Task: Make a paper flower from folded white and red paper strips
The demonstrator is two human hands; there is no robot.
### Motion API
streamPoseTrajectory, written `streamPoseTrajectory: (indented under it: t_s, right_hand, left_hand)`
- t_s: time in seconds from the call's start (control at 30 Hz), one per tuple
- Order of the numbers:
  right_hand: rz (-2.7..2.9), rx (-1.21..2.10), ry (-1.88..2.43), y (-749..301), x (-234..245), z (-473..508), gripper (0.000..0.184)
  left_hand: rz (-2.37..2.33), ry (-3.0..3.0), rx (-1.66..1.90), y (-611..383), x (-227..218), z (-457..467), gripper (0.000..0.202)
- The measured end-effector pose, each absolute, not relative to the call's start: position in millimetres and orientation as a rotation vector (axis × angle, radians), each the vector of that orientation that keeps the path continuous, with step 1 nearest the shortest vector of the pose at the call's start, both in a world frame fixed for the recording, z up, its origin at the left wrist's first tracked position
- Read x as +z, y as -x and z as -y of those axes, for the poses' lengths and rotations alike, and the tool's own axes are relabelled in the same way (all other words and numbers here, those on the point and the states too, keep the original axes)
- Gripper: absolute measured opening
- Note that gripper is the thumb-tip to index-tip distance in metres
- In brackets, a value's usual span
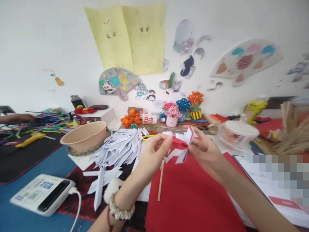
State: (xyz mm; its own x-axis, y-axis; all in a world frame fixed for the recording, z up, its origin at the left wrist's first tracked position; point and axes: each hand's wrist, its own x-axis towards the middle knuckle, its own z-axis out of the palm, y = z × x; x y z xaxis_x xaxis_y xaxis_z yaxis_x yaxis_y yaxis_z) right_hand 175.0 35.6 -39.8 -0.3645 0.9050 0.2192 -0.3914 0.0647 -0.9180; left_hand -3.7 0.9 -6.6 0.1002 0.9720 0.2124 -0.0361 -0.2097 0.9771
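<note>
A red and white folded paper piece [181, 145] on a thin wooden stick [160, 180] is held up over a red paper sheet [190, 196]. My left hand [154, 150] pinches it from the left, where the stick meets the paper. My right hand [205, 149] grips its right side with curled fingers. The stick hangs down below my left hand. A scrunchie circles my left wrist.
A heap of white paper strips [118, 149] lies left of my hands, behind it a beige bowl [84, 135]. A white device with a cable [43, 193] sits front left. Paper flower pots [183, 108], a lidded tub [238, 133] and wooden sticks [293, 132] stand behind and to the right. Another person's hand [14, 118] is at far left.
</note>
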Motion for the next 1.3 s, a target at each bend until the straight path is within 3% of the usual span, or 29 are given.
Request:
streamPoseTrajectory:
  t_s: [0.8, 1.07, 1.3]
  right_hand:
    - [1.187, 1.516, 0.638, -170.0, -44.0, -39.8, 0.059]
    - [1.263, 1.608, 0.62, -167.1, -50.0, -42.7, 0.035]
    - [1.332, 1.43, 0.656, -167.8, -45.6, -41.0, 0.036]
  left_hand:
    - [-1.141, -1.485, 1.299, -3.3, -19.8, -2.4, 0.026]
    - [-1.296, -1.653, 1.266, -3.9, -16.2, -0.3, 0.032]
    - [-1.414, -1.625, 1.294, -1.5, -16.1, -2.9, 0.026]
